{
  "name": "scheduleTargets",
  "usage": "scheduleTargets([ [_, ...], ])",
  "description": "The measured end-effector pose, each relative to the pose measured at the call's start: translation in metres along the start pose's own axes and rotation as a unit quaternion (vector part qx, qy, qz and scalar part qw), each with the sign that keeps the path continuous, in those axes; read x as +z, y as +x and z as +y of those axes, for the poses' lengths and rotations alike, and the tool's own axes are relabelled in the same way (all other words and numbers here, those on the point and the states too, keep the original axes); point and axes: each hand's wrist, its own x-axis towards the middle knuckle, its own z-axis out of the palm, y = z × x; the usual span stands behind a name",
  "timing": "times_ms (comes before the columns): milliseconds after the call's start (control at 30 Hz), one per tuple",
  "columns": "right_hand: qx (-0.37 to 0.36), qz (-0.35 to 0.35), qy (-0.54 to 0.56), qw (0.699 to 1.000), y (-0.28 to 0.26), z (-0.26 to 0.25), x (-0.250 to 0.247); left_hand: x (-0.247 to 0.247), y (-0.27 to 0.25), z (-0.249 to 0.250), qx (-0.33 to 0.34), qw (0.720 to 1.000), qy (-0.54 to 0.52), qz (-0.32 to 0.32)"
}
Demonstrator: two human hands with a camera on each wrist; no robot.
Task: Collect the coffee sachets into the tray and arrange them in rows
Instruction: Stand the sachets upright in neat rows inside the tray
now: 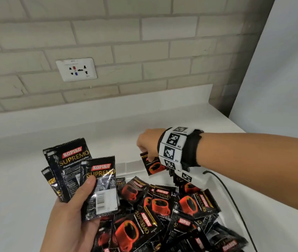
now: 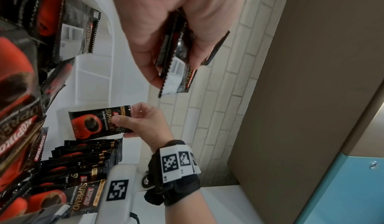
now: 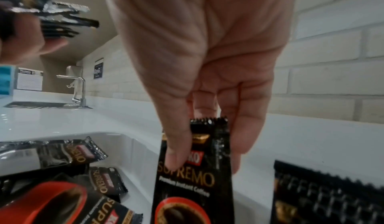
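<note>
Black foil Kopiko sachets lie heaped in the white tray (image 1: 126, 165) near the counter's edge; from the head view the left hand (image 1: 75, 211) grips a fanned bunch of sachets (image 1: 82, 171) on the left, thumb clamped over the front one, apparently gathered so they can be laid down together. The right hand (image 1: 147, 142) reaches across the far side of the tray, pinching a single sachet (image 1: 152, 165) by its top so it hangs clear of the loose pile (image 1: 162, 206). From the left wrist, fingers (image 2: 199, 46) curl round the bunch, and beyond them a row of sachets (image 2: 87, 158) stands on edge by the tray wall. From the right wrist, thumb and fingers (image 3: 176, 145) close on the single sachet's serrated top, over a bare patch of tray, likely where it goes.
</note>
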Motion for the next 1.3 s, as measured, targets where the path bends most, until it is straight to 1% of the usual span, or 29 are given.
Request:
scheduleTargets([
  [167, 0.014, -0.007, -0.026, 1.0, 0.016, 0.004, 0.01, -0.001, 0.004, -0.001, -0.01, 1.0, 0.009, -0.009],
  [333, 0.016, 0.022, -0.043, 0.999, 0.02, 0.011, 0.018, 0.001, 0.006, -0.005, -0.023, 1.0, 0.009, -0.013],
  [467, 0.012, 0.021, -0.044, 0.999, 0.024, 0.013, 0.019, 0.004, 0.007, -0.006, -0.03, 0.999, 0.01, -0.016],
  [567, 0.007, 0.039, -0.003, 0.999, 0.013, 0.015, 0.011, 0.007, 0.007, -0.007, -0.036, 0.999, 0.008, -0.021],
  [667, 0.004, 0.103, 0.062, 0.993, -0.013, 0.013, -0.011, 0.012, 0.005, -0.008, -0.048, 0.999, 0.003, -0.024],
  [733, -0.007, 0.131, 0.142, 0.981, -0.033, 0.008, -0.025, 0.017, 0.004, -0.01, -0.053, 0.998, 0.006, -0.025],
  [800, -0.027, 0.129, 0.239, 0.962, -0.053, 0.004, -0.031, 0.021, 0.005, -0.013, -0.053, 0.998, -0.001, -0.031],
  [867, -0.039, 0.099, 0.308, 0.945, -0.076, -0.001, -0.028, 0.028, 0.006, -0.013, -0.043, 0.998, -0.003, -0.045],
  [933, -0.045, 0.069, 0.353, 0.932, -0.094, -0.007, -0.018, 0.033, 0.006, -0.015, -0.036, 0.998, 0.01, -0.057],
  [967, -0.045, 0.054, 0.386, 0.92, -0.101, -0.009, -0.01, 0.035, 0.005, -0.015, -0.035, 0.997, 0.014, -0.065],
  [1000, -0.043, 0.042, 0.427, 0.902, -0.105, -0.01, -0.001, 0.037, 0.004, -0.016, -0.037, 0.997, 0.013, -0.072],
  [1067, -0.039, 0.031, 0.522, 0.852, -0.11, -0.014, 0.016, 0.041, 0.002, -0.02, -0.044, 0.995, 0.024, -0.085],
  [1133, -0.032, 0.038, 0.603, 0.796, -0.113, -0.016, 0.03, 0.045, -0.002, -0.025, -0.052, 0.994, 0.028, -0.097],
  [1200, -0.016, 0.051, 0.661, 0.749, -0.114, -0.015, 0.041, 0.049, -0.006, -0.028, -0.065, 0.993, 0.032, -0.093],
  [1300, 0.012, 0.077, 0.71, 0.7, -0.119, -0.007, 0.048, 0.053, -0.011, -0.026, -0.089, 0.993, 0.018, -0.077],
])
